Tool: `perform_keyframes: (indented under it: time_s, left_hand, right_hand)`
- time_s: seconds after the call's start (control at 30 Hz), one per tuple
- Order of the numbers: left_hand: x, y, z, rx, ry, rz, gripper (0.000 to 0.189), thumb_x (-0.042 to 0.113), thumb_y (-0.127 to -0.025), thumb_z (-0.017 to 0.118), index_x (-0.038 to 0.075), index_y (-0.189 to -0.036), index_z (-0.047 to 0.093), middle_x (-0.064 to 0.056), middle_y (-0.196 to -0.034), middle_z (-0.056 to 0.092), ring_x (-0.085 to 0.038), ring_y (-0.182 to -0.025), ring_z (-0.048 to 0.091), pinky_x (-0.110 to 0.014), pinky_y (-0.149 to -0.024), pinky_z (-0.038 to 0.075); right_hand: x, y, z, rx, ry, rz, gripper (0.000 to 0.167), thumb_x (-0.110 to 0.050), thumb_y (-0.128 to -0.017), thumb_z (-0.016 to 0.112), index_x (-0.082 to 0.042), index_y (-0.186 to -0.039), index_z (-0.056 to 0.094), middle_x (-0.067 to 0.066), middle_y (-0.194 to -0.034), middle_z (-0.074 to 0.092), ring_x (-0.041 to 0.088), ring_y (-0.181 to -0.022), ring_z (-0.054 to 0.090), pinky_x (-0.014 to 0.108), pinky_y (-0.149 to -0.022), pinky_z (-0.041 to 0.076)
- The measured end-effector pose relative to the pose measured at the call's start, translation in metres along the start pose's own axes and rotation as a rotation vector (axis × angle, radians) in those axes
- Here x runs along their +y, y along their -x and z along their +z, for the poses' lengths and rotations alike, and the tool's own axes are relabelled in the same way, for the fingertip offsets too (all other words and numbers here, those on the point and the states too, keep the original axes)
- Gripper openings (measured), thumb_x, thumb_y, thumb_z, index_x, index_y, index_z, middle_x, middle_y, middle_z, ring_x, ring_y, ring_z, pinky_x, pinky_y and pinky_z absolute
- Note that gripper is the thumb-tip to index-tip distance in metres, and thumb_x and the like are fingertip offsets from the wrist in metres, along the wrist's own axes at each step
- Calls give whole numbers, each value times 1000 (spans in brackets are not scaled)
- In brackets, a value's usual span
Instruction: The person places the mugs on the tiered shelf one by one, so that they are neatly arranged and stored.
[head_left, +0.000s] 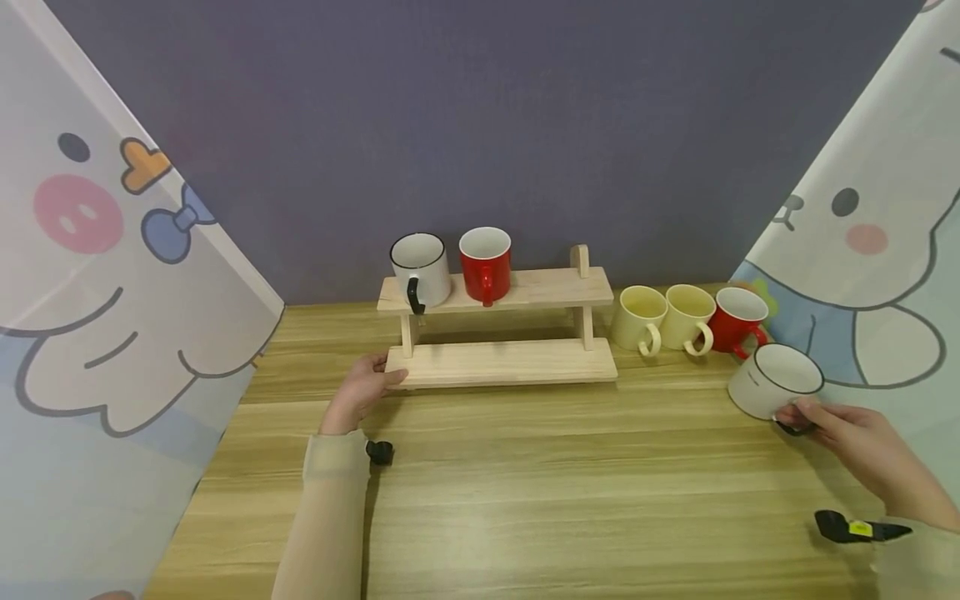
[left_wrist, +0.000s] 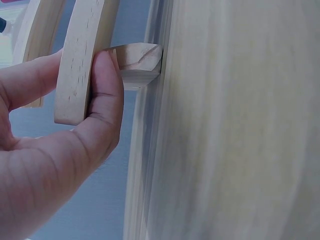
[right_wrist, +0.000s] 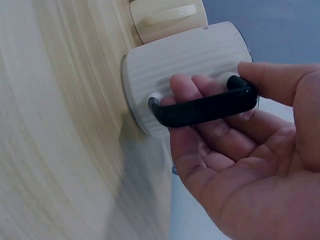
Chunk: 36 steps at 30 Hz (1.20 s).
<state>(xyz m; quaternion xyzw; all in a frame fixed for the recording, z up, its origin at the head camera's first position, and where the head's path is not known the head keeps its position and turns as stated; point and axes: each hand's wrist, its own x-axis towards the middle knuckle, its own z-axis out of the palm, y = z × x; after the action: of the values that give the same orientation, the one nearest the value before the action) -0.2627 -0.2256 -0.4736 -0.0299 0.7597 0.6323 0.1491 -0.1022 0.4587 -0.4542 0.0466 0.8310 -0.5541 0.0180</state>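
My left hand pinches the left end of the lower board of a two-tier wooden rack, thumb on one face and fingers on the other in the left wrist view. At the right, my right hand grips a white mug with a dark rim by its black handle; fingers pass through the handle and the thumb lies at its upper end. On the rack's top board, another white mug with a black handle stands at the left, beside a red mug.
Two pale yellow mugs and a red mug stand in a row right of the rack, close behind the held mug. A grey wall rises behind, with cartoon-printed panels on both sides of the wooden table.
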Motion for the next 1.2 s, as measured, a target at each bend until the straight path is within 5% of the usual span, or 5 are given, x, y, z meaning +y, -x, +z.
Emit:
perform_keyframes:
  time_s: [0.6,0.97,1.2]
  left_hand:
    - [1,-3,1,17,-4,-29,66,9,-102,64,-16,-151,28,-28,-133,52,-30,-111,59,-43,-97,49]
    - [0,-2,1,11,0,-9,65,7,-102,64,-18,-150,27,-30,-132,51,-31,-111,58,-38,-95,51]
    - [-1,-1,0,20,-6,-14,65,8,-102,64,-18,-149,28,-29,-131,52,-31,-110,59,-44,-98,49]
  right_hand:
    - [7,-4,9,-154,-538,-109,34,2,-109,41,8,-114,74,9,-109,74,10,-103,68,18,-84,52]
    - [-23,-1,25,-229,-724,-198,38,7,-109,32,14,-121,67,14,-115,72,18,-109,67,24,-91,51]
    - [-56,-7,42,-311,-684,-309,38,12,-108,28,19,-124,62,17,-118,70,21,-113,65,25,-94,50]
